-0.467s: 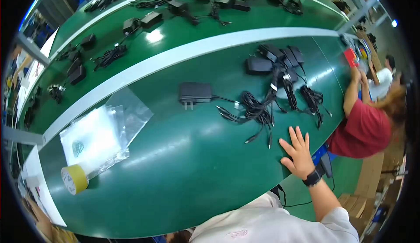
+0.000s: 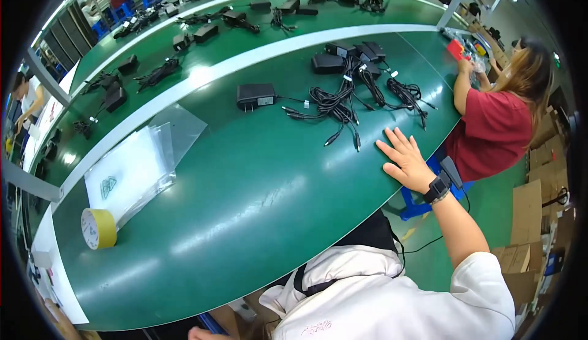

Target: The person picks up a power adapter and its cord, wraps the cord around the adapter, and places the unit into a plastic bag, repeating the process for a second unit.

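My right hand [image 2: 405, 160] lies on the green tabletop near its front edge, fingers spread, holding nothing; a black watch-like band is on its wrist. Just beyond the fingertips is a pile of coiled black cables [image 2: 331, 104], joined to several black power adapters [image 2: 329, 63]. Left of the pile, a single black power adapter [image 2: 256, 96] shows its metal prongs, its cord running toward the cables. At the lower edge, a small part of my left hand [image 2: 205, 334] shows below the table edge; its fingers are not clear.
Clear plastic bags [image 2: 131, 168] are stacked at the left, with a roll of yellow tape [image 2: 99, 228] in front. A white rail [image 2: 245, 58] divides off another green surface bearing more adapters. A person in a red shirt [image 2: 496, 126] sits to the right, handling a red thing.
The view has shifted, so the table's things sit higher in it. My right hand stays spread on the tabletop. A bit of my left hand now shows at the lower edge.
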`<action>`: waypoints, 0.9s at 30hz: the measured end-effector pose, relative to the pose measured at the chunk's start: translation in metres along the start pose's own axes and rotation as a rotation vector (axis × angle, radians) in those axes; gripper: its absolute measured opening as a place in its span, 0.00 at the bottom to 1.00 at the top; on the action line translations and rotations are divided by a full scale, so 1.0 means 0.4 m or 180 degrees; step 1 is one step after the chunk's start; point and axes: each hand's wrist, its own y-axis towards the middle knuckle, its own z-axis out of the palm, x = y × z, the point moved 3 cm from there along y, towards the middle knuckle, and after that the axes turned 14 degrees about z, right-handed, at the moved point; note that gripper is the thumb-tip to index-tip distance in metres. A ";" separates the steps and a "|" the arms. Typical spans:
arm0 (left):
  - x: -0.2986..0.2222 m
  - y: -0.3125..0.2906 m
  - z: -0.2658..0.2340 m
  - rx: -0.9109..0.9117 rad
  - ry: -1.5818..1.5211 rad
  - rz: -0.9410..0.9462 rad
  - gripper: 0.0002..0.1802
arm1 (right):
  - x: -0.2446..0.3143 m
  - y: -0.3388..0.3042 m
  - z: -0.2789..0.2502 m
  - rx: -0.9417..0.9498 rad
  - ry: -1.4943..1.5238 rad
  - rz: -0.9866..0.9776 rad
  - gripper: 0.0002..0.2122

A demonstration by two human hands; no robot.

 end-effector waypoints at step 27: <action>-0.384 0.377 0.319 0.2080 -0.0902 0.0862 0.11 | 0.209 0.758 -0.748 -0.1600 -0.0635 -0.1158 0.20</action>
